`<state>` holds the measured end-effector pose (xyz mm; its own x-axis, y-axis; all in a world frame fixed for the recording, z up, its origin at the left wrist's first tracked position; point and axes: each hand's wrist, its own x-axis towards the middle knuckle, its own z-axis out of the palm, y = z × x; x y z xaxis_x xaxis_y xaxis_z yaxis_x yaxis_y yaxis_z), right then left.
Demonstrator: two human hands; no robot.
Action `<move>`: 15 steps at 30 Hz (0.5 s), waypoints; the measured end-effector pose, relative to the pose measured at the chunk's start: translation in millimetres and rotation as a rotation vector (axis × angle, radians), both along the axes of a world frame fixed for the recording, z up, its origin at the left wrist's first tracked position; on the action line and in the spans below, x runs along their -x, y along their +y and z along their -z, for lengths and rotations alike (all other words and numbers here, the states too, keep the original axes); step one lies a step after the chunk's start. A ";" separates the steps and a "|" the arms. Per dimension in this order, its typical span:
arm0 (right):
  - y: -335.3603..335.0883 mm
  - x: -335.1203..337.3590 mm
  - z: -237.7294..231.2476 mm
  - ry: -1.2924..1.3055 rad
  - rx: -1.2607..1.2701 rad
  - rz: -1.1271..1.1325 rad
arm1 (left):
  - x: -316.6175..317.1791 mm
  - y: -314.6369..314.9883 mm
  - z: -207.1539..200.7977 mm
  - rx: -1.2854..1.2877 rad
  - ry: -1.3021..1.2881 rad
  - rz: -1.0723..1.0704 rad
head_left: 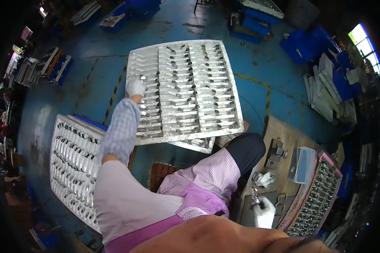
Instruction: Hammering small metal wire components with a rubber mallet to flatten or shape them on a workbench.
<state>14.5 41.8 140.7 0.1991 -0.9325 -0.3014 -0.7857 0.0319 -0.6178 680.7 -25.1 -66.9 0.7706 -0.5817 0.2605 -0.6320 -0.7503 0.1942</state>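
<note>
My left hand (135, 87), in a white glove, reaches over the left column of a large white moulded tray (178, 138). Its fingers are drawn together beside a shiny metal end in the tray; whatever they hold is hidden. Rows of curved metal parts with dark ends (183, 102) lie in the tray's slots, while the upper left slots hold none. At the lower right, my right hand (264, 212), also white-gloved, grips a shiny metal part (254, 198) over a dark plate (245, 213) on the wooden bench. A crumpled white cloth or glove (264, 180) lies just beyond it.
A metal fixture block (275, 154) and a clear plastic box (304, 165) stand on the wooden bench (278, 126). Beside them, a pink-edged tray (288, 219) holds many shiny parts. Another filled white tray (57, 158) sits at left. Blue bins (306, 46) stand farther back.
</note>
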 end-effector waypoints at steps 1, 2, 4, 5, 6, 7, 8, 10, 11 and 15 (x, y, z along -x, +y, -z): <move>-11.1 -22.1 -5.6 -0.043 0.079 -0.127 | 34.1 2.2 -9.1 0.122 0.323 0.095; -22.6 -45.9 -8.7 -0.091 0.152 -0.249 | 72.6 6.3 -18.6 0.266 0.617 0.190; -41.8 -99.0 -5.8 -0.158 0.268 -0.453 | 156.7 17.6 -34.5 0.109 1.288 0.635; -50.3 -126.5 0.5 -0.148 0.369 -0.515 | 205.0 26.9 -38.6 0.040 1.473 0.658; -57.2 -153.6 9.2 -0.131 0.445 -0.618 | 237.3 30.9 -44.3 0.014 1.808 0.696; -62.5 -177.0 18.7 -0.053 0.541 -0.687 | 258.9 33.7 -48.8 0.033 2.014 0.506; -65.3 -197.9 29.5 0.020 0.627 -0.762 | 272.0 31.8 -51.7 0.071 2.243 0.348; -66.0 -229.3 52.2 0.244 0.704 -0.880 | 275.7 25.0 -54.9 0.443 2.114 0.212; -64.0 -239.2 62.5 0.296 0.671 -0.891 | 264.8 23.0 -56.0 0.392 1.980 0.224; -59.4 -262.1 90.7 0.367 0.612 -0.865 | 227.8 29.6 -58.8 0.306 2.118 0.430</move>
<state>276.6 -17.6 50.1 0.8451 -0.5345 -0.0135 -0.5341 -0.8426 -0.0686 452.8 4.4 -8.1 -0.1700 -0.8657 -0.4707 0.5462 -0.4804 0.6862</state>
